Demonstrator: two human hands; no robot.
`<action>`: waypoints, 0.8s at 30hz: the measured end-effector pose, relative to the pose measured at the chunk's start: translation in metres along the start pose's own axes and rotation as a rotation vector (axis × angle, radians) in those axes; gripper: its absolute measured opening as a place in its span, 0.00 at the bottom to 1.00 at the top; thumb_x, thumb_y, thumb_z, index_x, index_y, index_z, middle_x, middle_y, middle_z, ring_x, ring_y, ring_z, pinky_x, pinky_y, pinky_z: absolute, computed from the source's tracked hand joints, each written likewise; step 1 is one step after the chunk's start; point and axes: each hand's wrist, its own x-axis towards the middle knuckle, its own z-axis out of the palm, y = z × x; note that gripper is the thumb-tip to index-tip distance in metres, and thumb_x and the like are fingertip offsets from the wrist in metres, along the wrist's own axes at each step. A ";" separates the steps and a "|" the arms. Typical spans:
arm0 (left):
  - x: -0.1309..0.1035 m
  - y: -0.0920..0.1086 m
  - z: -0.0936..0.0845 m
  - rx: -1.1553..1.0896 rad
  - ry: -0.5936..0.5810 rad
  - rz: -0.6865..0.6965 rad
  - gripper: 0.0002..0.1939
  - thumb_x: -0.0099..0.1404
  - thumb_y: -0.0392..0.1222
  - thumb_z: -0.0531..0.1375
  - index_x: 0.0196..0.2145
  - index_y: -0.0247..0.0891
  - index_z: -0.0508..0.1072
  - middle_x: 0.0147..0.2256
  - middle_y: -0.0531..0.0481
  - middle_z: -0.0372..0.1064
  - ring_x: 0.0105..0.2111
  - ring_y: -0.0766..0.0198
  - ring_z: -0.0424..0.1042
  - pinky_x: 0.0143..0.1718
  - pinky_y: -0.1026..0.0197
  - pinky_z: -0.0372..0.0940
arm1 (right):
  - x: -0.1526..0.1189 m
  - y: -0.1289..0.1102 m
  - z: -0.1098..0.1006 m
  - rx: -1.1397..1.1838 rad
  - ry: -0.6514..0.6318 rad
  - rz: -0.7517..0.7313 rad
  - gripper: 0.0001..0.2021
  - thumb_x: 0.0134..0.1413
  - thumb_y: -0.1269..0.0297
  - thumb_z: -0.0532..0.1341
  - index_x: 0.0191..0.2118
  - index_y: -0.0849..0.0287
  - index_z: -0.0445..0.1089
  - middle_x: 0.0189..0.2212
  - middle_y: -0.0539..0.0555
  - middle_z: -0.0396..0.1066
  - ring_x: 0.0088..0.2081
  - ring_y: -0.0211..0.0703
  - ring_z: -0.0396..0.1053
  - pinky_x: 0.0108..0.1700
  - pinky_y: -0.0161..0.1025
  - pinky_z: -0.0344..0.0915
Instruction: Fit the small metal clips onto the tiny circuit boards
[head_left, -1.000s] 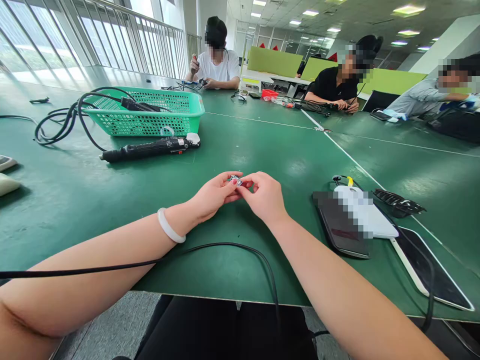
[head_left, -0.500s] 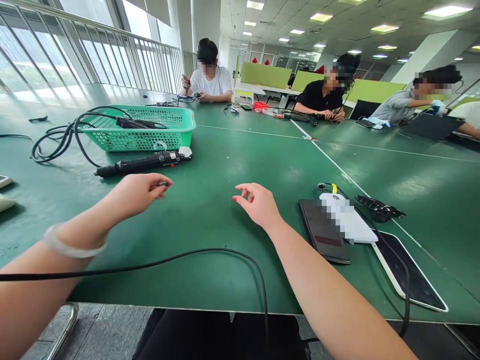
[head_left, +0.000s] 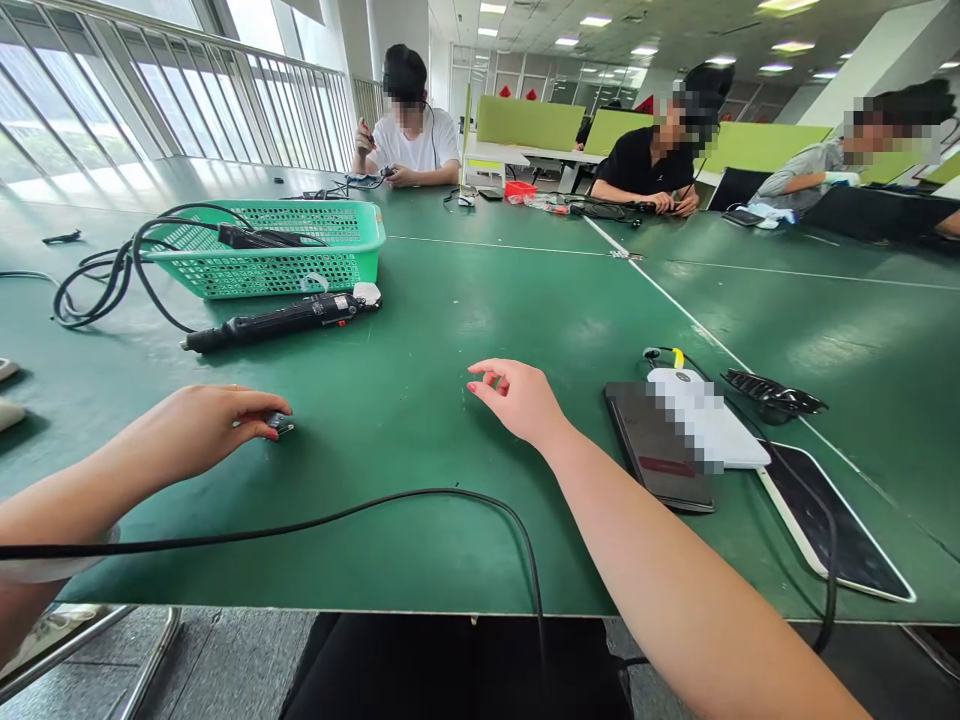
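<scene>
My left hand [head_left: 214, 428] is low over the green table [head_left: 390, 430], its fingers and thumb closed on a small dark object with a metallic end [head_left: 280, 423]. The fingers hide most of it, so its kind does not show. My right hand [head_left: 517, 395] hovers near the table's middle, fingers curled with a gap to the thumb and nothing between them. Beyond my left hand lies a black electric screwdriver [head_left: 281, 320], in front of a green plastic basket [head_left: 270, 265] that holds a black cabled device [head_left: 259, 237].
A dark phone [head_left: 660, 450], a white device [head_left: 705, 420], a white-edged tablet [head_left: 832, 520] and a black clip-like item [head_left: 776, 392] lie at right. A black cable [head_left: 375, 498] crosses in front of me. Several people sit across the table.
My left hand has moved left and toward me, down near the table with the small object. My right hand stays almost in place. The view has shifted slightly.
</scene>
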 end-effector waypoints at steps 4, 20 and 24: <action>-0.005 0.000 0.000 0.014 0.027 0.004 0.12 0.62 0.57 0.51 0.33 0.57 0.74 0.29 0.66 0.75 0.33 0.61 0.70 0.40 0.61 0.60 | 0.000 0.001 0.000 -0.003 -0.020 0.011 0.14 0.54 0.56 0.57 0.43 0.55 0.72 0.27 0.48 0.70 0.24 0.34 0.60 0.31 0.37 0.61; -0.013 -0.023 0.002 0.039 -0.018 -0.087 0.24 0.59 0.55 0.51 0.52 0.52 0.71 0.45 0.56 0.73 0.44 0.57 0.69 0.47 0.60 0.59 | -0.002 -0.001 0.000 -0.009 -0.130 0.047 0.14 0.56 0.56 0.56 0.44 0.55 0.72 0.29 0.50 0.71 0.26 0.35 0.63 0.31 0.36 0.61; -0.011 -0.016 0.003 -0.334 0.036 -0.385 0.28 0.57 0.48 0.56 0.56 0.45 0.66 0.43 0.53 0.74 0.45 0.62 0.69 0.52 0.62 0.56 | -0.001 0.000 0.001 -0.003 -0.132 0.039 0.14 0.55 0.57 0.56 0.44 0.54 0.72 0.29 0.50 0.71 0.27 0.35 0.64 0.32 0.37 0.61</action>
